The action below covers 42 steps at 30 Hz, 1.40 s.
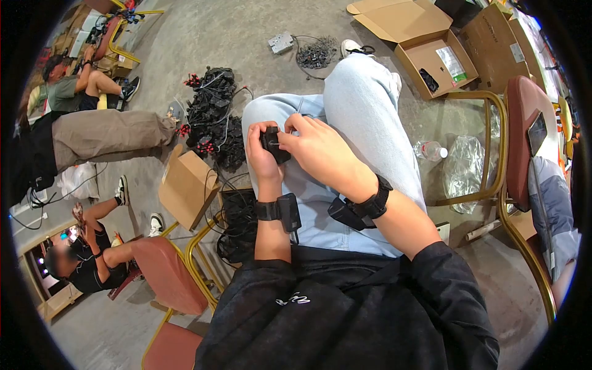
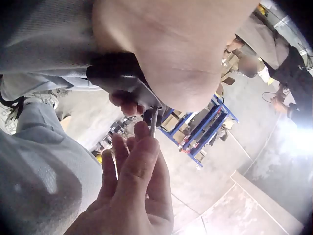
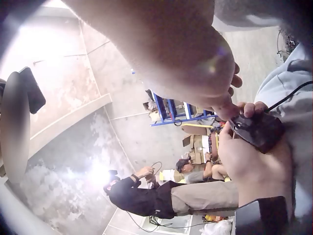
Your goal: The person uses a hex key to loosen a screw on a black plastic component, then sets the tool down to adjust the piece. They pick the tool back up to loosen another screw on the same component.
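A small black device [image 1: 274, 145] lies in my left hand [image 1: 264, 161], whose fingers curl round it above my lap. From the right side, my right hand [image 1: 324, 151] reaches over to it. In the left wrist view, the right hand [image 2: 129, 191] pinches a thin metal rod [image 2: 154, 123] between thumb and finger, its far end at a hole in the device [image 2: 122, 81]. The right wrist view shows the device [image 3: 259, 131] on the left hand [image 3: 254, 166], with a round hole near its edge. The rod's other end is hidden.
On the floor are a heap of black parts and cables [image 1: 216, 117], an open cardboard box [image 1: 422, 58], a plastic bottle [image 1: 431, 151] and a grey metal box [image 1: 281, 43]. Chairs [image 1: 169, 277] stand at both sides. Other people are on the left, one standing [image 1: 111, 139].
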Available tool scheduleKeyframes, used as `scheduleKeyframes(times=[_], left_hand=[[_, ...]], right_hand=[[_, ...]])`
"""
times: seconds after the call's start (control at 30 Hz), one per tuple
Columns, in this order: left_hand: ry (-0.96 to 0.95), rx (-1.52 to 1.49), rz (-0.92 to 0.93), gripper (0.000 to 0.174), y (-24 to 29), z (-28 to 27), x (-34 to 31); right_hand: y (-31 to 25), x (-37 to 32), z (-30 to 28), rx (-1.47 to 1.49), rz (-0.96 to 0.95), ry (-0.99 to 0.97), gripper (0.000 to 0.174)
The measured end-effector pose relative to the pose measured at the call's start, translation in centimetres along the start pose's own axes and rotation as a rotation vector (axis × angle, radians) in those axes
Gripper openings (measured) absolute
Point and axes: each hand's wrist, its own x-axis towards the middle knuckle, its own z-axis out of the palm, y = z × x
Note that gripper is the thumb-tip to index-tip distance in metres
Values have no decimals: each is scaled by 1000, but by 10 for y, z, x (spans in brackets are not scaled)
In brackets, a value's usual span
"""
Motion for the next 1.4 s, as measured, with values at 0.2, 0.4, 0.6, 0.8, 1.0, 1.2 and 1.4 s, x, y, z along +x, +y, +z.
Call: scheduleKeyframes(times=[0.2, 0.4, 0.6, 0.8, 1.0, 1.2, 1.4], left_hand=[[-23, 35, 22, 20, 2, -1, -1], [12, -126, -61, 21, 3, 0, -1], [-23, -129, -52, 20, 3, -1, -1], [1, -6, -1, 20, 0, 0, -1], [-23, -15, 0, 20, 2, 2, -1], [-13, -79, -22, 19, 4, 3, -1], [-10, -33, 1, 19, 1, 2, -1]], right_hand=[[-5, -2, -2, 63, 133, -58, 14], [-8, 0, -5, 96, 297, -145, 19], [-6, -1, -2, 70, 159, -64, 14], [3, -1, 4, -2, -58, 115, 12], [-8, 1, -5, 105, 296, -141, 16], [-7, 0, -5, 135, 300, -127, 19], [-2, -2, 0, 78, 161, -30, 16]])
